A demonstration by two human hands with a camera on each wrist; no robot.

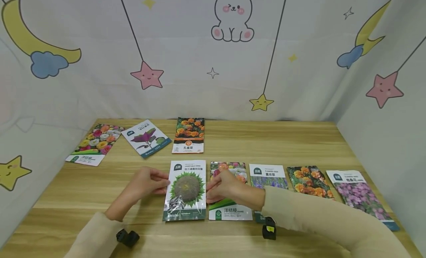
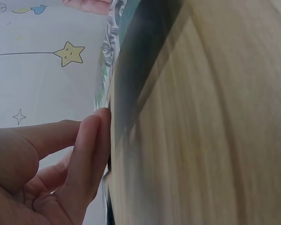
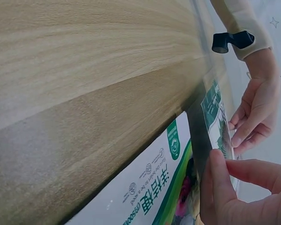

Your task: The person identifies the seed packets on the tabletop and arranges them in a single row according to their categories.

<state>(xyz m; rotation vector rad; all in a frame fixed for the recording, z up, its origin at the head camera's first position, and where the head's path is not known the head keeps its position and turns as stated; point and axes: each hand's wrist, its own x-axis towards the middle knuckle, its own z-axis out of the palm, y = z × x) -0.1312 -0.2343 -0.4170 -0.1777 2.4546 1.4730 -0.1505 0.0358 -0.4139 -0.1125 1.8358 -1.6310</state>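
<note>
A sunflower seed packet [image 1: 187, 193] lies between my two hands, low over the table, its printed face up. My left hand [image 1: 146, 184] pinches its left edge between thumb and fingers. At the opposite edge, my right hand [image 1: 229, 186] pinches it too, crossing over a packet of mixed-colour flower seeds [image 1: 231, 211] just to the right. In the left wrist view, fingertips of the left hand [image 2: 61, 173] meet at the packet's edge, with a dark shadow on the wood. The right wrist view shows the sunflower packet [image 3: 218, 117] tilted above the neighbouring packet [image 3: 145, 187].
Further right in the front row lie a lavender packet [image 1: 267, 171], an orange marigold packet [image 1: 309, 180] and a pink flower packet [image 1: 361, 195]. Behind are another marigold packet [image 1: 189, 136], a purple-leaf packet [image 1: 146, 138] and a mixed-colour packet [image 1: 96, 144]. Printed curtains [image 1: 199, 91] border the wooden table [image 1: 266, 136].
</note>
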